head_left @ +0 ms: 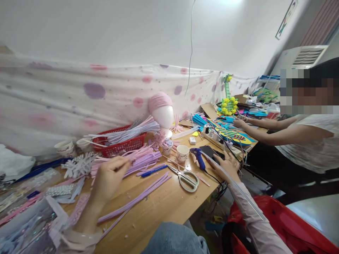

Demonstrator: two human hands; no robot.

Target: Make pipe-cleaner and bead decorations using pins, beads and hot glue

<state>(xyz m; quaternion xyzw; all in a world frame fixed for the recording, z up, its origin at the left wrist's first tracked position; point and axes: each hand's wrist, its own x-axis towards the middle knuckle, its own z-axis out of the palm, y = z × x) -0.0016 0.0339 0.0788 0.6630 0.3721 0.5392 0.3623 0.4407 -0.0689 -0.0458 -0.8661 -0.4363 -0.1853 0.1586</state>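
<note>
My left hand [109, 176] reaches over the wooden table [169, 204], its fingertips pinched on a strand at the edge of a pile of pink and lilac pipe cleaners [143, 158]. At the table's right edge, my right hand [227, 164] is closed around a long thin white stick [246, 197] that runs back along my forearm. It rests beside a dark phone [209, 151]. More lilac pipe cleaners [137, 197] lie loose on the table between my hands.
Scissors [188, 180], a blue pen [153, 171], a blue glue gun [198, 157] and a paper cup [182, 152] lie mid-table. Behind are a red basket [119, 141] and a foam head [162, 113]. A co-worker's hand [239, 123] works at the far right.
</note>
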